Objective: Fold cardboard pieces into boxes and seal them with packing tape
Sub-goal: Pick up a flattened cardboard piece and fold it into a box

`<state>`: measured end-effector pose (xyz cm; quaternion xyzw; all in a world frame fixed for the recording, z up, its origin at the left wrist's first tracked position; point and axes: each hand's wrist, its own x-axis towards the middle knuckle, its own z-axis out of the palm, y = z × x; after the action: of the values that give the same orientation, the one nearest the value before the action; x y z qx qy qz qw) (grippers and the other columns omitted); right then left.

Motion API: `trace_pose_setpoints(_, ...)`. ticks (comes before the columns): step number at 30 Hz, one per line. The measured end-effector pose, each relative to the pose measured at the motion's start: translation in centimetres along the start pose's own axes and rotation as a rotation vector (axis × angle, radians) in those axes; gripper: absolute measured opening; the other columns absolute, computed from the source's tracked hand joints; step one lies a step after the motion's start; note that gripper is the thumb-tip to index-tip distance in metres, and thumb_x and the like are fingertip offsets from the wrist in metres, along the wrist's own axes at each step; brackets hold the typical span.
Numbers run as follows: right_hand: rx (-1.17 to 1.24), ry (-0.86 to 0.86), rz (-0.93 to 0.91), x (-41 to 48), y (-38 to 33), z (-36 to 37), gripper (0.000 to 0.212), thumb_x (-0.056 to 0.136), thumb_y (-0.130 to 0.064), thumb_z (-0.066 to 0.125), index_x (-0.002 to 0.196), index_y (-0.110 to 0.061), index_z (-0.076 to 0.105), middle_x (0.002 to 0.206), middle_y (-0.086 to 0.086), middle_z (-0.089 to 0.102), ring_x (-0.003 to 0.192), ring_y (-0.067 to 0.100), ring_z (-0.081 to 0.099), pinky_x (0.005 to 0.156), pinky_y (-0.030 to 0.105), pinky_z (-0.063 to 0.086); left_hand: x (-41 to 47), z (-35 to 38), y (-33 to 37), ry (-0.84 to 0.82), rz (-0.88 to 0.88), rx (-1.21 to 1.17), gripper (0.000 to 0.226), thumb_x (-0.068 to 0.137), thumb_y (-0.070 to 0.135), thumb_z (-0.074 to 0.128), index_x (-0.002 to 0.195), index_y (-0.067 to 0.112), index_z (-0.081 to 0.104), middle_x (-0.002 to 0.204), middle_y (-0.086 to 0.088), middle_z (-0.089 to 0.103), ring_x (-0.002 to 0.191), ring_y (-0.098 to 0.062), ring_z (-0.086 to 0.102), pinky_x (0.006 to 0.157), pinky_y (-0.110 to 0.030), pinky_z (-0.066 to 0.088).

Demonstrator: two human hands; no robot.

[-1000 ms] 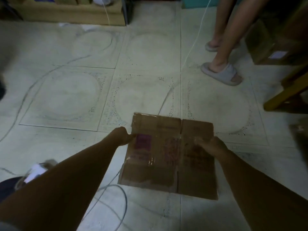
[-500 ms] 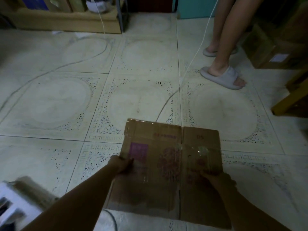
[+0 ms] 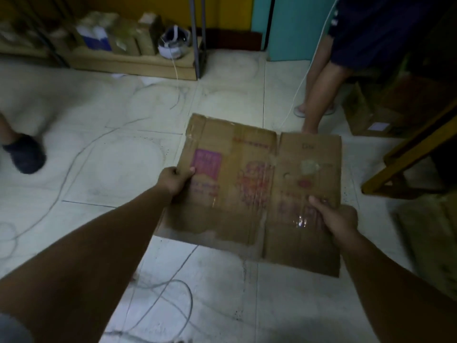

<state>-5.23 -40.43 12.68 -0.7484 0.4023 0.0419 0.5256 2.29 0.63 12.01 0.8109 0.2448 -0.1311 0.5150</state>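
Head view, frame centre: left hand (image 3: 174, 180) and right hand (image 3: 337, 220) each pinch the flattened cardboard piece (image 3: 257, 191) by an edge. Still unfolded, it likely needs opening into a box next

1. Flattened cardboard piece (image 3: 249, 194): brown, creased, held off the floor, tilted.
2. Printing: pink label near its left edge, faded red marks across the middle.
3. Glossy clear tape remnants near its right edge.

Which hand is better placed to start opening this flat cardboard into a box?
Probably the left hand: it pinches the flattened cardboard at its side edge, where the layers could part. The right hand grips the near corner, steadying it.
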Motion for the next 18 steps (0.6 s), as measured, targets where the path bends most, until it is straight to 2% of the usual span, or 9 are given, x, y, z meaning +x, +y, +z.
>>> trace_pose_setpoints(2, 0.021, 0.001, -0.049, -3.7, -6.1, -3.6, 0.058, 0.072, -0.038, 0.093, 0.111, 0.000, 0.074, 0.095, 0.013, 0.071, 0.085, 0.022, 0.065, 0.081, 0.031, 0.049, -3.7, -3.7, 5.8, 0.002, 0.020, -0.021, 0.066, 0.088, 0.058, 0.077, 0.122, 0.002, 0.071, 0.111, -0.014, 0.075, 0.097, -0.030, 0.071, 0.088, -0.039, 0.059)
trace_pose_setpoints(4, 0.031, 0.007, -0.098, -7.6, -11.7, -7.1, 0.053, 0.073, -0.037, 0.092, 0.110, -0.004, 0.075, 0.094, 0.009, 0.070, 0.089, 0.022, 0.067, 0.083, 0.032, 0.052, -8.1, -7.7, 11.3, 0.026, 0.032, -0.021, 0.067, 0.086, 0.062, 0.077, 0.121, 0.004, 0.071, 0.109, -0.014, 0.076, 0.097, -0.031, 0.073, 0.090, -0.041, 0.061)
trace_pose_setpoints(8, 0.031, 0.001, -0.197, -16.2, -20.6, -13.6, 0.048, 0.073, -0.046, 0.090, 0.105, -0.013, 0.077, 0.098, 0.008, 0.077, 0.095, 0.029, 0.073, 0.092, 0.042, 0.059, -17.5, -15.0, 20.9, 0.069, 0.097, -0.068, 0.046, 0.087, 0.051, 0.081, 0.105, 0.010, 0.072, 0.094, -0.010, 0.076, 0.096, -0.034, 0.074, 0.076, -0.034, 0.057)
trace_pose_setpoints(10, 0.035, -0.006, -0.242, -20.7, -23.8, -17.0, 0.034, 0.078, -0.044, 0.087, 0.100, -0.020, 0.076, 0.096, 0.002, 0.076, 0.095, 0.027, 0.072, 0.089, 0.040, 0.058, -22.8, -18.2, 24.4, 0.039, 0.134, -0.075, 0.047, 0.085, 0.039, 0.087, 0.118, 0.012, 0.067, 0.103, -0.008, 0.076, 0.097, -0.029, 0.074, 0.076, -0.034, 0.059)
trace_pose_setpoints(12, 0.076, -0.011, -0.261, -25.1, -26.3, -21.1, 0.030, 0.082, -0.041, 0.085, 0.102, -0.019, 0.075, 0.094, -0.001, 0.076, 0.093, 0.025, 0.071, 0.081, 0.033, 0.055, -28.3, -20.7, 27.2, -0.017, 0.193, -0.094, 0.058, 0.083, 0.029, 0.090, 0.130, 0.013, 0.059, 0.112, -0.006, 0.073, 0.099, -0.023, 0.074, 0.083, -0.037, 0.061)
trace_pose_setpoints(16, 0.134, 0.014, -0.271, -31.8, -29.0, -29.0, 0.037, 0.079, -0.046, 0.085, 0.106, -0.024, 0.073, 0.098, -0.007, 0.075, 0.096, 0.023, 0.071, 0.090, 0.044, 0.057, -37.6, -23.5, 32.0, -0.090, 0.297, -0.134, 0.069, 0.079, 0.037, 0.092, 0.136, 0.022, 0.055, 0.119, -0.002, 0.073, 0.104, -0.021, 0.074, 0.089, -0.043, 0.062)
trace_pose_setpoints(18, 0.192, 0.030, -0.302, -34.7, -29.7, -32.4, 0.035, 0.081, -0.042, 0.084, 0.109, -0.025, 0.074, 0.100, -0.007, 0.076, 0.096, 0.019, 0.071, 0.087, 0.041, 0.057, -40.7, -23.8, 34.1, -0.083, 0.367, -0.162, 0.064, 0.080, 0.034, 0.091, 0.134, 0.026, 0.058, 0.118, 0.000, 0.074, 0.103, -0.017, 0.074, 0.089, -0.041, 0.061)
